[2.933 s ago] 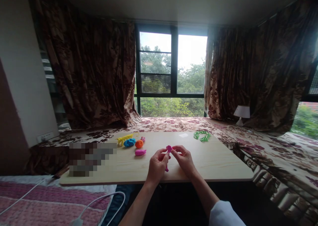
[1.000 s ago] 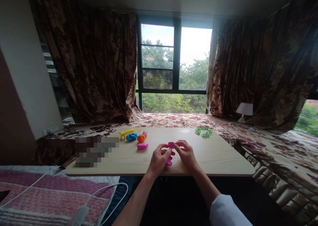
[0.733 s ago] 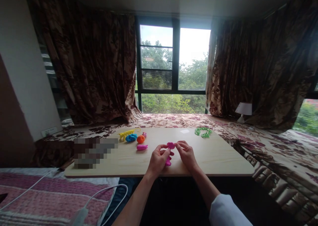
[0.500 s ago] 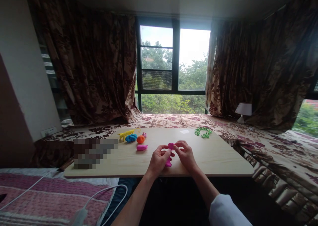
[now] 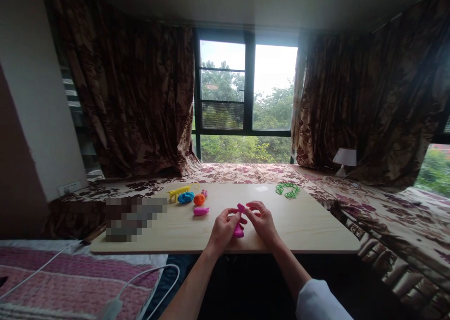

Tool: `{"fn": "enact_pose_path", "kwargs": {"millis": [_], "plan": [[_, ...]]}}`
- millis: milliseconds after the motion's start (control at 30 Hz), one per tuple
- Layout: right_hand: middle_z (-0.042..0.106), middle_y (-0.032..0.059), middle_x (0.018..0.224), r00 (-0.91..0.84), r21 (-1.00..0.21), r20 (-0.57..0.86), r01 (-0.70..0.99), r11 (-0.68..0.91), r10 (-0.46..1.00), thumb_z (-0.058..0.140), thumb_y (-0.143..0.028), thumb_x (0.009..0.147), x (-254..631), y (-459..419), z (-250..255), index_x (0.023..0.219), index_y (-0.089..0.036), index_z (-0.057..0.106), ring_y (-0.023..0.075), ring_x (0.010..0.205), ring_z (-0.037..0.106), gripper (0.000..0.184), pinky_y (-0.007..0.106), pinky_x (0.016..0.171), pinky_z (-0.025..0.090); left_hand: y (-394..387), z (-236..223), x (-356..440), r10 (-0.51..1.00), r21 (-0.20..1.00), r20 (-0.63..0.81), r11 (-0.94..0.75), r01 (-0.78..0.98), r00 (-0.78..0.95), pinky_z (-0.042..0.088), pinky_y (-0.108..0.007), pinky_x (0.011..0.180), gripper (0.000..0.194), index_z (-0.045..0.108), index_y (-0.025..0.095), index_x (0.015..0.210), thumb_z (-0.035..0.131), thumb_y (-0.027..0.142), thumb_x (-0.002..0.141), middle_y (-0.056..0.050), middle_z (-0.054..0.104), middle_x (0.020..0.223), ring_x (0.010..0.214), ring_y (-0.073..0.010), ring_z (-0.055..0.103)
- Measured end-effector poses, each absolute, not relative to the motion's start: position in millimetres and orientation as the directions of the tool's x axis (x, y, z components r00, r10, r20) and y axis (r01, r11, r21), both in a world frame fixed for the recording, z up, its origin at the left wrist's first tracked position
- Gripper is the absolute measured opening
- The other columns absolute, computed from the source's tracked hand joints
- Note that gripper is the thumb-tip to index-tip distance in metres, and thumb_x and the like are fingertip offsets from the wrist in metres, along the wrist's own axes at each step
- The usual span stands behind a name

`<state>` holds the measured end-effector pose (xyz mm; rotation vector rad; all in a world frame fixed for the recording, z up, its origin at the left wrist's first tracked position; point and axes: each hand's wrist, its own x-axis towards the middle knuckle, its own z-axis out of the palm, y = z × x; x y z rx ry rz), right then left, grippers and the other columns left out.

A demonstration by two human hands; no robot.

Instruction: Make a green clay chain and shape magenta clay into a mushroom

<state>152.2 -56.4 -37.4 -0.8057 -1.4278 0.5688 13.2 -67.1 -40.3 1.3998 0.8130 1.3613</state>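
Note:
Over the near middle of the pale wooden table (image 5: 309, 231), my left hand (image 5: 222, 228) is closed around a magenta piece of modelling clay (image 5: 239, 234). The clay's lower end hangs below the fingers, and its small top pokes up between both hands. My right hand (image 5: 263, 222) is closed too, with thumb and fingertips pinching at that top. Part of the clay is hidden behind my left fingers. To the left lies a separate magenta clay roll (image 5: 201, 211), near an orange clay ball (image 5: 199, 199) and a blue clay lump (image 5: 185, 197).
A yellow spiky shape (image 5: 179, 191) and a small pink piece (image 5: 204, 193) lie at the back left. Green looped strands (image 5: 288, 189) rest at the back right. A blurred patch (image 5: 133, 219) covers the table's left end. A white lamp (image 5: 345, 157) stands beyond on the patterned cloth.
The top of the magenta clay in my fingers looks narrower and slightly tilted. Both hands stay nearly in place, and the whole view has shifted slightly downward.

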Motion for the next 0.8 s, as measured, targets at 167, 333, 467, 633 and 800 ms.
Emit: {"fn": "enact_pose_path", "kwargs": {"millis": [167, 333, 467, 633, 800], "plan": [[0.056, 0.0047, 0.09, 0.072, -0.768, 0.639, 0.118, 0.629, 0.766, 0.057, -0.035, 0.077, 153.4, -53.7, -40.5, 0.074, -0.017, 0.066, 0.0158, 0.078, 0.057, 0.021, 0.026, 0.063, 0.048, -65.5, -41.8, 15.7, 0.928, 0.954, 0.295, -0.273, -0.124, 0.228, 0.048, -0.023, 0.05, 0.037, 0.055, 0.011, 0.094, 0.058, 0.043, 0.074, -0.008, 0.067, 0.069, 0.059, -0.0138, 0.061], [0.056, 0.0044, 0.088, 0.058, -0.763, 0.645, 0.105, 0.638, 0.762, 0.053, -0.032, 0.08, 155.7, -52.9, -39.0, 0.072, -0.017, 0.068, 0.0154, 0.077, 0.057, 0.022, 0.025, 0.064, 0.047, -62.2, -44.8, 18.2, 0.94, 0.96, 0.28, -0.267, -0.087, 0.195, 0.047, -0.022, 0.048, 0.038, 0.056, 0.011, 0.092, 0.061, 0.043, 0.072, -0.008, 0.066, 0.066, 0.056, -0.0135, 0.06], [0.057, 0.0053, 0.091, 0.039, -0.762, 0.646, 0.091, 0.641, 0.763, 0.046, -0.032, 0.085, 155.2, -55.5, -35.7, 0.082, -0.018, 0.068, 0.0162, 0.082, 0.057, 0.027, 0.026, 0.068, 0.047, -63.5, -43.2, 15.5, 0.949, 0.962, 0.269, -0.255, -0.099, 0.165, 0.047, -0.022, 0.047, 0.04, 0.058, 0.011, 0.094, 0.059, 0.044, 0.073, -0.008, 0.066, 0.069, 0.051, -0.0117, 0.059], [0.057, 0.005, 0.095, 0.035, -0.775, 0.629, 0.103, 0.624, 0.776, 0.058, -0.035, 0.077, 153.4, -56.2, -37.1, 0.085, -0.019, 0.066, 0.0173, 0.084, 0.057, 0.02, 0.026, 0.067, 0.048, -67.0, -38.9, 13.5, 0.947, 0.955, 0.273, -0.245, -0.168, 0.167, 0.048, -0.023, 0.048, 0.04, 0.058, 0.011, 0.096, 0.058, 0.043, 0.074, -0.008, 0.065, 0.071, 0.052, -0.0114, 0.058], [0.057, 0.0047, 0.092, 0.05, -0.768, 0.639, 0.093, 0.634, 0.767, 0.057, -0.036, 0.077, 152.9, -52.3, -40.6, 0.081, -0.019, 0.066, 0.0166, 0.082, 0.058, 0.02, 0.026, 0.067, 0.049, -69.3, -36.9, 15.1, 0.941, 0.95, 0.283, -0.249, -0.187, 0.184, 0.05, -0.023, 0.048, 0.039, 0.059, 0.012, 0.099, 0.06, 0.041, 0.073, -0.006, 0.064, 0.07, 0.06, -0.0134, 0.059]]}}
